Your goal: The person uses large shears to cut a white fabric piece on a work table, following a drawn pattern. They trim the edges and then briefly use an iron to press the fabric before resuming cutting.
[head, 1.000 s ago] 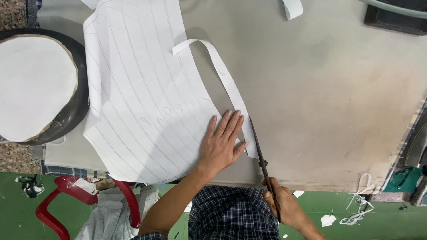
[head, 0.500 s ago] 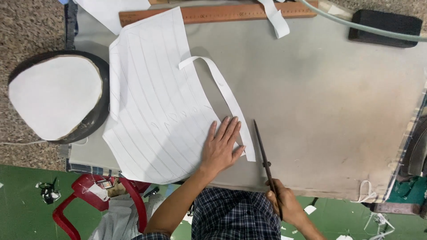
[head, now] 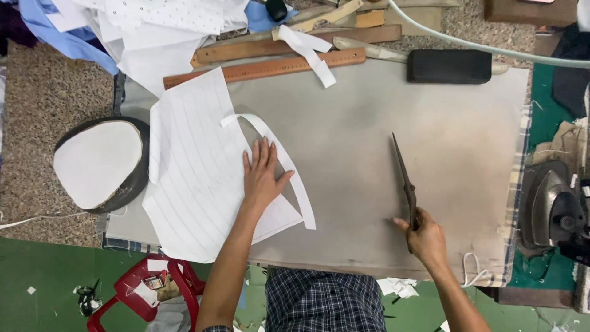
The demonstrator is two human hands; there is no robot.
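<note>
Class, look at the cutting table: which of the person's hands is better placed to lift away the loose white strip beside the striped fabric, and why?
The left hand: it lies flat on the striped fabric, touching the white strip. The right hand holds the scissors, well apart.

The worktop (head: 381, 184) is covered in matt grey cloth, stained brownish in places. The striped piece (head: 196, 184) under the left hand (head: 261, 175) looks like thin white cloth, smooth and flat. The scissors (head: 404, 181) in the right hand (head: 425, 237) are dull dark metal. The ruler (head: 264, 69) is reddish-brown wood.
</note>
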